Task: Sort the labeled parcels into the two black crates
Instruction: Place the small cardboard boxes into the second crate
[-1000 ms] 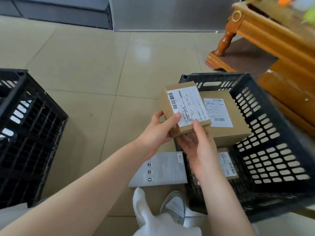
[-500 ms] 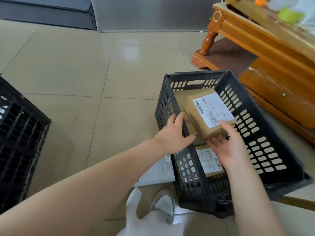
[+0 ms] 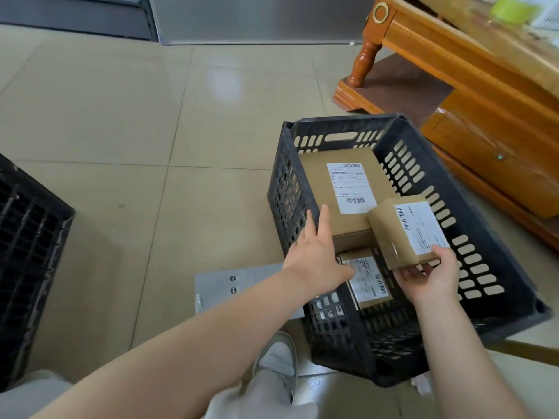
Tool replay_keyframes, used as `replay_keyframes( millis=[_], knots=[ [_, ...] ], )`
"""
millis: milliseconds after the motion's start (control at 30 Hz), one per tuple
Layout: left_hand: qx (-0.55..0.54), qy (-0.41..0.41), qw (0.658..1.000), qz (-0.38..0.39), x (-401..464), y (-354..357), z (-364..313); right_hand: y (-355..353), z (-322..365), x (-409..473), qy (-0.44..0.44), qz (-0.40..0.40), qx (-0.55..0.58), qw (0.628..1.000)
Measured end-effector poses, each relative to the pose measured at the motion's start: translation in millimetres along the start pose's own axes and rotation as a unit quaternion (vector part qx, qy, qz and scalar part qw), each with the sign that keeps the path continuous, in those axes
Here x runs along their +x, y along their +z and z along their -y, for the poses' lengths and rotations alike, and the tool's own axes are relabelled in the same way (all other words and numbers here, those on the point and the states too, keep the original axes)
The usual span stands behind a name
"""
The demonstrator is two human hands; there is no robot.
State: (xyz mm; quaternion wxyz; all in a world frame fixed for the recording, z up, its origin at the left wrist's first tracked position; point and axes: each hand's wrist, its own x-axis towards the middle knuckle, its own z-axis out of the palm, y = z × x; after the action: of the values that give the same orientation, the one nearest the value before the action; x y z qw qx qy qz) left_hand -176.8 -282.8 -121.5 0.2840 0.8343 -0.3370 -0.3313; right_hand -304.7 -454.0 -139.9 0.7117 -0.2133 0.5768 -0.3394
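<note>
- Right hand [image 3: 431, 275] grips a small labeled parcel [image 3: 406, 229] from its near end, thumb on top by the label edge, fingers curled under.
- Parcel sits over the interior of the right black crate [image 3: 472, 237], label face up, tilted slightly toward the camera. Long axis runs near-to-far, angled a bit left at the far end; barcode strip along its left edge.
- Its far left corner overlaps the near right corner of the large brown box [image 3: 341, 189] in the crate; can't tell if they touch.
- Large box lies flat against the crate's far wall, label up, long axis near-to-far.
- A third labeled parcel [image 3: 367, 281] lies lower in the crate, below and left of the held one, partly covered by the left hand.
- Left hand [image 3: 317, 255] is empty, fingers straight, over the crate's left wall; fingertips reach toward the large box's left edge.
- Second black crate [image 3: 30, 252] is well apart on the left, only partly in view, contents not visible.
- Grey flat package [image 3: 220, 288] lies on the tile floor just beside the right crate's left wall, partly under the left forearm.
- Wooden furniture [image 3: 472, 86] stands close behind and right of the crate.
- A shoe [image 3: 278, 358] shows near the crate's near left corner.
</note>
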Motion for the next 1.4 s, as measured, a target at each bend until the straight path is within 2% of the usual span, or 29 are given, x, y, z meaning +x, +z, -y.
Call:
replay_keyframes(
  millis=[233,467,633,733,833,1000,1233,1367,1400],
  knots=[
    [0.045,0.027,0.998,-0.046,-9.7,0.1,14.9,-17.1,1.8,0.4,-0.059,-0.072,0.013,0.996],
    [0.082,0.034,0.994,-0.067,-12.9,1.6,17.6,-22.6,-9.0,4.5,-0.016,-0.233,-0.084,0.969],
    [0.073,0.041,0.995,-0.057,-14.9,-0.1,18.5,-19.7,-6.2,18.9,0.003,-0.239,-0.152,0.959],
    [0.059,0.041,0.996,-0.055,-14.0,0.1,20.8,-21.5,-8.2,33.1,0.018,-0.205,-0.185,0.961],
    [0.051,0.043,0.996,-0.053,-15.1,1.3,20.8,-17.4,-10.5,32.9,0.054,-0.186,-0.203,0.96],
    [0.046,0.045,0.996,-0.055,-13.9,1.2,21.6,-15.2,-15.9,47.6,0.119,-0.176,-0.28,0.936],
    [0.061,0.055,0.995,-0.058,-13.5,4.0,23.1,-20.5,-33.8,77.7,0.101,-0.169,-0.455,0.868],
    [0.057,0.058,0.995,-0.06,-13.7,3.8,23.4,-31.4,-48.7,109.5,0.065,-0.098,-0.645,0.755],
    [0.058,0.058,0.995,-0.059,-13.7,3.7,23.4,-34.1,-52.6,115.3,0.067,-0.091,-0.666,0.738]
  ],
)
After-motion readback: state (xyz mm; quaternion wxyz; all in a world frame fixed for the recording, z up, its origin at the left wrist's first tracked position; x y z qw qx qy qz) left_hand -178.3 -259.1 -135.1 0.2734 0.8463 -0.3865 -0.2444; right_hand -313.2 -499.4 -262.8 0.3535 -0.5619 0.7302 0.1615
